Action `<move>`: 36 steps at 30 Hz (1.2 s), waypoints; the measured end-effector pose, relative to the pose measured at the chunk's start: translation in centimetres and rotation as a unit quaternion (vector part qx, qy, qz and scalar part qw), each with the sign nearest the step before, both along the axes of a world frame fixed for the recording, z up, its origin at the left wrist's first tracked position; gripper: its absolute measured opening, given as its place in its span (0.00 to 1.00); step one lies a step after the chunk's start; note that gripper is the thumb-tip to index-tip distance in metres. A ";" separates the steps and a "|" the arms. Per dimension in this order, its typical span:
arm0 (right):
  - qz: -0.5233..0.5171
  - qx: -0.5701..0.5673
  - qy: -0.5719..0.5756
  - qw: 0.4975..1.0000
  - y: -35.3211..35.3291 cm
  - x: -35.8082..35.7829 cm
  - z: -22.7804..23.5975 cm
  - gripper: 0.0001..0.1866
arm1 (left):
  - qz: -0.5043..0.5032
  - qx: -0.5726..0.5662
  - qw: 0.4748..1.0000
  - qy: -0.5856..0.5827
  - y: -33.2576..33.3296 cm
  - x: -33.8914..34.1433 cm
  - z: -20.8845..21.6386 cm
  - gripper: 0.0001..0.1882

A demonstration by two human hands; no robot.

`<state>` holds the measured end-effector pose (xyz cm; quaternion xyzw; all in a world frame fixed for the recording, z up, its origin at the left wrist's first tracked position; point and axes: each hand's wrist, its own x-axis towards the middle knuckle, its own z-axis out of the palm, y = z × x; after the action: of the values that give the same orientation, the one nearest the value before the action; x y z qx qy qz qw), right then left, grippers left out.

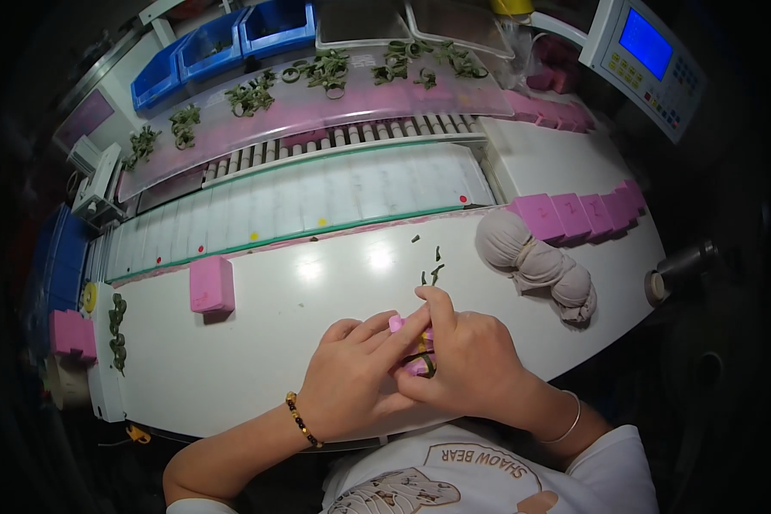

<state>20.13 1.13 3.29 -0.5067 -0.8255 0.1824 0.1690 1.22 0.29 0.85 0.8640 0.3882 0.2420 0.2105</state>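
- The small pink and yellow piece point(424, 343) sits between the person's two hands, over the near part of the table; a dark band shows around its lower part, but the fingers cover too much to tell its whole shape
- The left hand point(355, 364) is clamped on the piece from the left, its index finger laid along the top, probably to steady so small a thing
- The right hand point(475, 351) is closed on it from the other side, thumb low and index finger high, a pinch that seems meant for fine control
- Dark green scraps point(438, 272) lie loose just beyond the fingers, scattered rather than arranged
- The knotted grey cloth bundle point(540, 264) rests to the right, near the right hand and apparently within easy reach
- Behind it, pink blocks point(578, 216) stand overlapped in a row, likely to save table space; a single pink block point(211, 284) stands apart on the left
- Green clusters point(325, 70) are spaced along a clear cover point(223, 144) over the rollers, perhaps to keep them sorted and off the white table point(274, 330)
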 end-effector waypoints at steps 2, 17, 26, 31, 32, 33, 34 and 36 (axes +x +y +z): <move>0.034 -0.006 -0.014 0.999 0.4 0.3 0.2 0.40 | 0.000 -0.014 1.000 -0.001 0.0 0.0 -0.1 0.45; 0.105 -0.140 -0.072 0.982 3.0 1.8 1.7 0.42 | 0.014 -0.056 0.998 -0.017 0.2 1.1 -0.1 0.51; 0.074 -0.031 -0.072 0.994 0.6 1.4 0.8 0.43 | 0.020 -0.041 0.999 -0.001 -0.5 1.7 -0.4 0.50; 0.083 -0.045 -0.047 0.994 1.2 1.8 0.4 0.40 | 0.017 -0.059 0.998 -0.006 -0.2 1.6 -0.1 0.49; 0.094 -0.070 -0.036 0.992 1.4 1.9 0.5 0.40 | 0.014 -0.053 0.998 -0.014 -0.2 1.5 -0.3 0.48; 0.095 -0.069 -0.035 0.992 1.6 2.1 0.8 0.40 | 0.010 -0.046 0.999 -0.021 -0.2 1.4 -0.5 0.47; 0.099 -0.091 -0.017 0.991 1.8 2.4 1.3 0.38 | 0.012 -0.046 0.999 -0.021 -0.1 1.3 -0.4 0.47; 0.105 -0.114 0.002 0.988 2.4 3.1 1.8 0.36 | 0.000 -0.058 0.998 -0.010 0.1 1.3 -0.1 0.47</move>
<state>23.26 3.54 5.05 -0.4331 -0.8475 0.2929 0.0915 2.49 0.35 0.71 0.8477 0.3996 0.2275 0.2644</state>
